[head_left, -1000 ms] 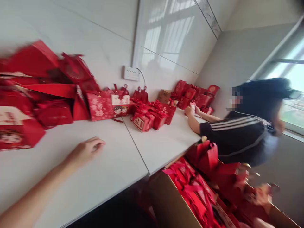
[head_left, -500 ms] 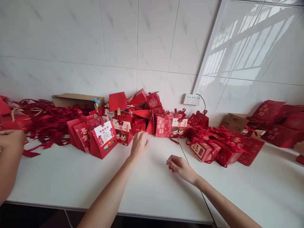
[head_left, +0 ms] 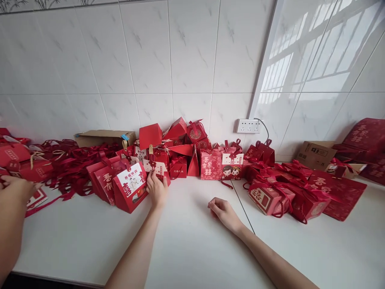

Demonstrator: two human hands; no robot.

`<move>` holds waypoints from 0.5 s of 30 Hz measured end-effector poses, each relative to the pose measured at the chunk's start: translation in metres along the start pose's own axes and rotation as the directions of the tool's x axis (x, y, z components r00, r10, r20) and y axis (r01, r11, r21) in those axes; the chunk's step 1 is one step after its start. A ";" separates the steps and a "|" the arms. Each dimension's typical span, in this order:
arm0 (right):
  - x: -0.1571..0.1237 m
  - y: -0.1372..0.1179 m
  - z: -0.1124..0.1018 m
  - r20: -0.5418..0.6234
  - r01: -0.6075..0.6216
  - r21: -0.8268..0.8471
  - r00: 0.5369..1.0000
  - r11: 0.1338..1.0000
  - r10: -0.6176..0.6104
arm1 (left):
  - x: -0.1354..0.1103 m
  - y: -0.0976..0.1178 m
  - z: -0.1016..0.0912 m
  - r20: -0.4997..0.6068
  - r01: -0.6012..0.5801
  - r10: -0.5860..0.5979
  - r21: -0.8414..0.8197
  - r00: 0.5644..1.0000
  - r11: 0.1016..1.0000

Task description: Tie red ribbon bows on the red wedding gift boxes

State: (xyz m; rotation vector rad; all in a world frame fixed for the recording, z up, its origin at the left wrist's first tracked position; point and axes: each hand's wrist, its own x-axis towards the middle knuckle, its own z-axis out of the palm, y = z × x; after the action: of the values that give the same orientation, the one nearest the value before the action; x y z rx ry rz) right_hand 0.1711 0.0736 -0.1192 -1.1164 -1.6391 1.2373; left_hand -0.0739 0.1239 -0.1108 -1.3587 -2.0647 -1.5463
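Observation:
My left hand [head_left: 157,192] is at the front of a red gift box with a white printed panel [head_left: 161,166], its fingers stretched out against it and the thumb apart. The hand covers much of that box's front. Just left of my fingers stands another red gift box [head_left: 130,188], peaked, with a white label and a small window. My right hand [head_left: 223,210] rests on the white table [head_left: 186,237], fingers curled in, with nothing visible in them.
Another person's hand [head_left: 13,200] is at the left edge by red boxes and a heap of dark red ribbons [head_left: 70,160]. More gift boxes [head_left: 209,166] stand along the tiled wall. Ribboned boxes [head_left: 270,196] lie at right, near a cardboard carton [head_left: 315,155]. A power strip [head_left: 248,126] is on the wall.
My left hand has moved left from over the table to the white-panelled gift box. My right hand stays on the table, still curled. The view has shifted a little.

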 end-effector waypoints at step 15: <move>0.009 0.004 -0.014 -0.437 0.137 0.191 0.898 0.972 -0.040 | -0.023 0.034 -0.012 0.111 -0.052 0.133 -0.546 0.985 0.836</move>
State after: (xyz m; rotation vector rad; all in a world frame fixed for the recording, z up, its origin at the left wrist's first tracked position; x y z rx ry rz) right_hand 0.1822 0.0862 -0.1194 -1.0721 -1.1758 0.9936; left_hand -0.0390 0.1024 -0.0993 -1.7716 -1.6518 -2.1490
